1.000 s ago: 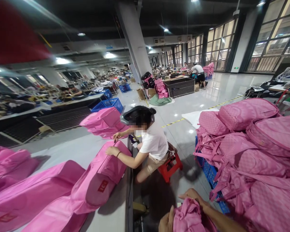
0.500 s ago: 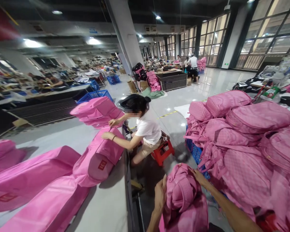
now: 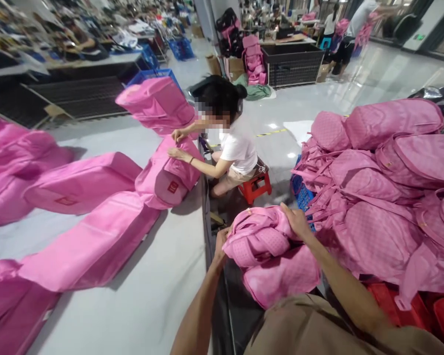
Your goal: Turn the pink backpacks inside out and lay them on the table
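I hold a pink quilted backpack (image 3: 261, 236) in front of me, above my lap, just right of the table edge. My left hand (image 3: 220, 241) grips its left side, fingers closed on the fabric. My right hand (image 3: 296, 220) presses on its upper right corner, fingers wrapped over it. A second pink bag (image 3: 283, 277) lies under it on my knees.
A tall heap of pink backpacks (image 3: 385, 182) fills the right, over a blue crate (image 3: 301, 192). Long pink fabric covers (image 3: 96, 241) lie on the grey table (image 3: 159, 301) to the left. A seated person in a white shirt (image 3: 235, 148) handles a pink cover ahead, on a red stool (image 3: 257, 186).
The view has tilted down. I have lifted the backpack up and toward the table, and both my hands have risen with it.
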The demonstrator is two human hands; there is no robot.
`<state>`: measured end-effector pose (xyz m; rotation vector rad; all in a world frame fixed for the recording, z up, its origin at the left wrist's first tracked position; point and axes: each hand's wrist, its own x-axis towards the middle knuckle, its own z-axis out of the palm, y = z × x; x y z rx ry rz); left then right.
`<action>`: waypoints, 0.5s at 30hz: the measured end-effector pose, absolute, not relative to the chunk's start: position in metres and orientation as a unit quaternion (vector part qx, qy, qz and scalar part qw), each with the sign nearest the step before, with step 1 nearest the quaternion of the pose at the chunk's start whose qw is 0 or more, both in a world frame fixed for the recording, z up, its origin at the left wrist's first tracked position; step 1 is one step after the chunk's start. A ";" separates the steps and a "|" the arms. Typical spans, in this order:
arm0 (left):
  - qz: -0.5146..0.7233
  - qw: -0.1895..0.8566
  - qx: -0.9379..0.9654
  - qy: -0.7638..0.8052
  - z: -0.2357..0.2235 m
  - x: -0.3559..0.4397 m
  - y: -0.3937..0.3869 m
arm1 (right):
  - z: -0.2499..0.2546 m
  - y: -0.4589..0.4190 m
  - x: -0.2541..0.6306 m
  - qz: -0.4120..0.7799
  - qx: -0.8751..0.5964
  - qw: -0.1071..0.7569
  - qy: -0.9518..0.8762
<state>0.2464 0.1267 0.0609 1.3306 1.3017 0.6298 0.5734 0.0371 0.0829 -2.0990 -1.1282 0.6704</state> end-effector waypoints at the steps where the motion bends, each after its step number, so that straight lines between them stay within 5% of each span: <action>1: 0.259 0.551 0.560 0.562 0.054 0.242 0.122 | 0.075 0.045 0.566 0.262 -0.811 0.297 -0.430; 9: 0.247 0.529 0.524 0.620 0.010 0.242 0.075 | 0.021 0.071 0.577 0.278 -0.809 0.244 -0.456; 15: 0.281 0.558 0.483 0.614 0.006 0.239 0.029 | 0.014 -0.019 0.613 0.247 -0.790 0.290 -0.480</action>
